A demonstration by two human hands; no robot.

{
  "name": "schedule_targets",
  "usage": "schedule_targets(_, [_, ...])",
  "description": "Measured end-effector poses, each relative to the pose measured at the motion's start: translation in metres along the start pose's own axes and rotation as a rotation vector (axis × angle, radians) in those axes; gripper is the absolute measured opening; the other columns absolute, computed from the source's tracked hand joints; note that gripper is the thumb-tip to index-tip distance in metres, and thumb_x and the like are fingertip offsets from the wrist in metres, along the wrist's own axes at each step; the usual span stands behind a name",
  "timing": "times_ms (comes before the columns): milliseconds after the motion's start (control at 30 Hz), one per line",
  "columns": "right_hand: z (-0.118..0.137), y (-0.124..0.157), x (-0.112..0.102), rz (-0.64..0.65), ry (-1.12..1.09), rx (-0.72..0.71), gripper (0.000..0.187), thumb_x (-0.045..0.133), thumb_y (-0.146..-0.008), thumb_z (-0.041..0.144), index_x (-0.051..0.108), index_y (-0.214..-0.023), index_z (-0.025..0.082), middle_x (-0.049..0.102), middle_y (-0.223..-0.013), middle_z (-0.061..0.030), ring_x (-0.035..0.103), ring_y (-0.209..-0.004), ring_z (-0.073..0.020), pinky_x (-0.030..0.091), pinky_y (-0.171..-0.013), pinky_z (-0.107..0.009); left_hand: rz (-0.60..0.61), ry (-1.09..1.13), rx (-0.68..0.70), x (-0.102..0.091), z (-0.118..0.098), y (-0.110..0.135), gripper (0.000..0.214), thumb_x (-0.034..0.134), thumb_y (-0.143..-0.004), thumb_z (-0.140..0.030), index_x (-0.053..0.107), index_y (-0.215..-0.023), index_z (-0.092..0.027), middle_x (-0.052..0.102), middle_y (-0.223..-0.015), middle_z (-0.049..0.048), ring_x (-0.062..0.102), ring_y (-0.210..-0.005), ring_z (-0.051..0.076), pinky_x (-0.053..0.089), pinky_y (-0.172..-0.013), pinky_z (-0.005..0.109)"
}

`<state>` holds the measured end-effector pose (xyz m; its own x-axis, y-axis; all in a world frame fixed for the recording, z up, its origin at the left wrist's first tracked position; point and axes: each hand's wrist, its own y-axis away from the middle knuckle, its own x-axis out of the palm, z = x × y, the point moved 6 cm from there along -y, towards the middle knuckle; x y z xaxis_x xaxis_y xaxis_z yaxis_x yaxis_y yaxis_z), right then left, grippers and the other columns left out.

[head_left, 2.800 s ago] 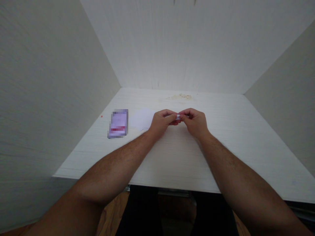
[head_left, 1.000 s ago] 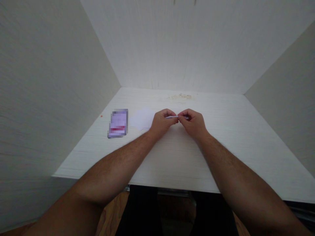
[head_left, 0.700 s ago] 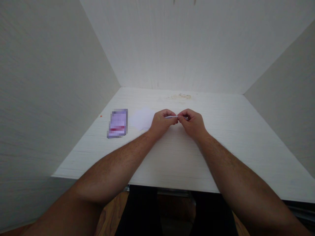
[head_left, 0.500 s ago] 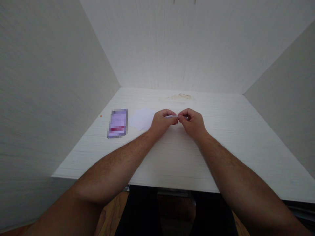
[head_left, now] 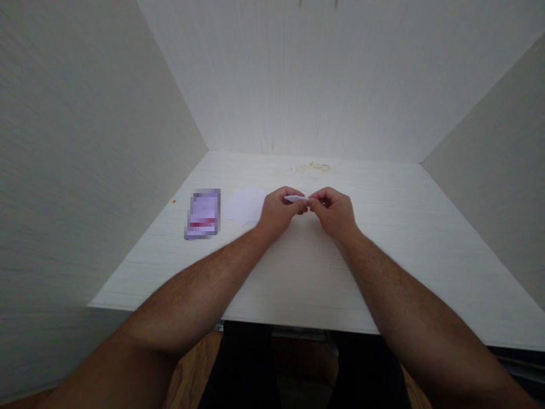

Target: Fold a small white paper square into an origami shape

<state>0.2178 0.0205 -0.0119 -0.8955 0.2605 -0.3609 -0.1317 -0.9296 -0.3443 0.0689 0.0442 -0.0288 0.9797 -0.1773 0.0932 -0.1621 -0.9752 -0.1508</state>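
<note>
Both of my hands meet over the middle of the white table [head_left: 383,272]. My left hand [head_left: 279,211] and my right hand [head_left: 334,211] are closed in a pinch on a small folded piece of white paper [head_left: 295,198], held just above the tabletop. Only a thin edge of the paper shows between the fingertips. A sheet of white paper [head_left: 246,205] lies flat on the table just left of my left hand.
A purple and white packet with a red stripe [head_left: 203,213] lies on the table's left side. A yellowish stain [head_left: 313,167] marks the far edge. White walls close the table in on the left, back and right. The table's near edge runs under my forearms.
The folded paper sits a little higher and more to the left between my fingertips. My hands have hardly shifted.
</note>
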Motion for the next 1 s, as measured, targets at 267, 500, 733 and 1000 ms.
schedule_targets(267, [0.0013,0.0002,-0.0006,-0.004,-0.041,0.002,0.009,0.068,-0.074,0.027,0.067,-0.071,0.019,0.067,-0.063,0.0004,0.053,-0.055,-0.0108,0.041,-0.055,-0.026,0.035,-0.012,-0.006,-0.0011,0.0045,-0.0024,0.025,0.081,-0.066,-0.031,0.068,-0.080,-0.015,0.070,-0.068,0.0033,0.063,-0.063,0.013,0.049,-0.063,0.026])
schedule_targets(500, [0.0020,0.0011,-0.0003,0.002,-0.049,-0.011,0.010,0.070,-0.074,0.028,0.069,-0.073,0.019,0.069,-0.065,-0.0002,0.056,-0.057,-0.0113,0.042,-0.056,-0.026,0.043,-0.044,-0.030,-0.0021,0.0041,-0.0027,0.025,0.082,-0.065,-0.031,0.069,-0.079,-0.015,0.070,-0.067,0.0027,0.062,-0.063,0.013,0.048,-0.062,0.026])
schedule_targets(733, [0.0001,-0.0001,0.0001,-0.027,-0.018,-0.069,0.008,0.066,-0.077,0.026,0.067,-0.072,0.019,0.068,-0.068,-0.0001,0.058,-0.062,-0.0128,0.044,-0.060,-0.028,0.038,-0.004,-0.024,0.0002,0.0041,-0.0021,0.026,0.083,-0.064,-0.030,0.068,-0.079,-0.015,0.070,-0.067,0.0026,0.064,-0.064,0.013,0.049,-0.063,0.026])
schedule_targets(1000, [0.0039,-0.0002,0.0012,-0.021,-0.006,-0.155,0.006,0.064,-0.077,0.021,0.067,-0.073,0.019,0.069,-0.070,0.0003,0.060,-0.066,-0.0133,0.046,-0.063,-0.028,0.013,0.091,0.007,0.0012,0.0094,-0.0039,0.023,0.083,-0.063,-0.026,0.066,-0.076,-0.016,0.067,-0.062,-0.0009,0.062,-0.059,0.011,0.050,-0.062,0.025])
